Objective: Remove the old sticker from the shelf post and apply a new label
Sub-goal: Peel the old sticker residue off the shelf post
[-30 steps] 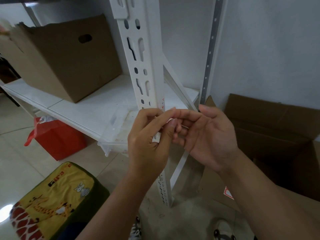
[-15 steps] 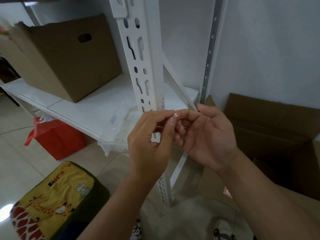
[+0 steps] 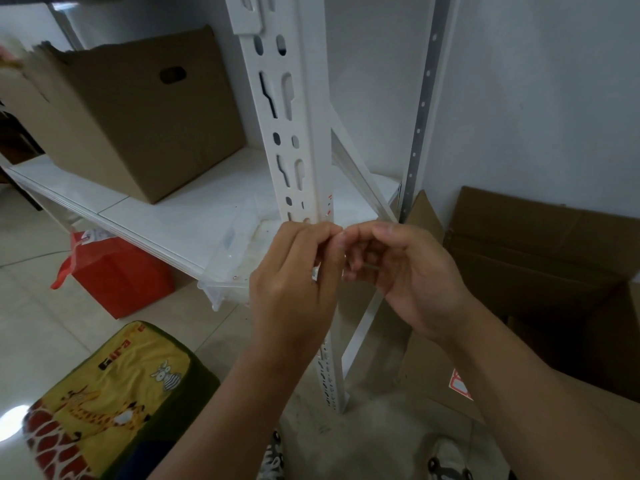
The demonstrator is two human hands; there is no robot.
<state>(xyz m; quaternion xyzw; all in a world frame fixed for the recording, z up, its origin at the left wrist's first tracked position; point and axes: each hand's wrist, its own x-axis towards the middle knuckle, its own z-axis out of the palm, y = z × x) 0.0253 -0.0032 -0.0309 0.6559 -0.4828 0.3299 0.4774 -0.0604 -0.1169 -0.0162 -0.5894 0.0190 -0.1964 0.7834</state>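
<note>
The white slotted shelf post (image 3: 304, 140) stands upright in the middle. Torn sticker remains with red marks (image 3: 329, 205) cling to its right edge, just above my hands. My left hand (image 3: 291, 285) and my right hand (image 3: 408, 271) meet fingertip to fingertip in front of the post. Together they pinch a small white label (image 3: 314, 273). Only a corner of it shows, under my left fingers. My right fingers curl inward, with the thumb against my left index finger.
A brown cardboard box (image 3: 138, 116) sits on the white shelf (image 3: 166, 216), and a clear plastic box (image 3: 228, 268) hangs over the shelf edge. On the floor are a red bag (image 3: 117, 275), a giraffe-print cushion (image 3: 104, 403) and an open carton (image 3: 540, 271).
My fingertips have drawn closer together and my left fingers have curled tighter. The small white bit seen between the fingertips earlier is now mostly covered. The hands stay in front of the post.
</note>
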